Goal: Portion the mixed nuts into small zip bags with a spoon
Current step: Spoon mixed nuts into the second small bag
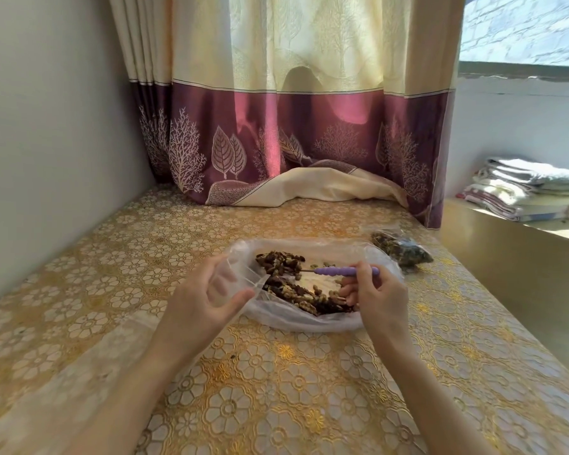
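On a table [309, 389] with a gold floral cover, the left hand [207, 297] pinches a small clear zip bag [243, 274] between thumb and curled fingers, holding it at the left edge of a big open plastic bag [309, 320] of nuts [296, 290]. The right hand [375, 290] grips the purple handle of a spoon [342, 271], whose bowl end points left toward the small bag's mouth, above the nuts. A filled bag [399, 249] lies just right of the big bag, farther back, and a curtain [293, 126] hangs at the far edge.
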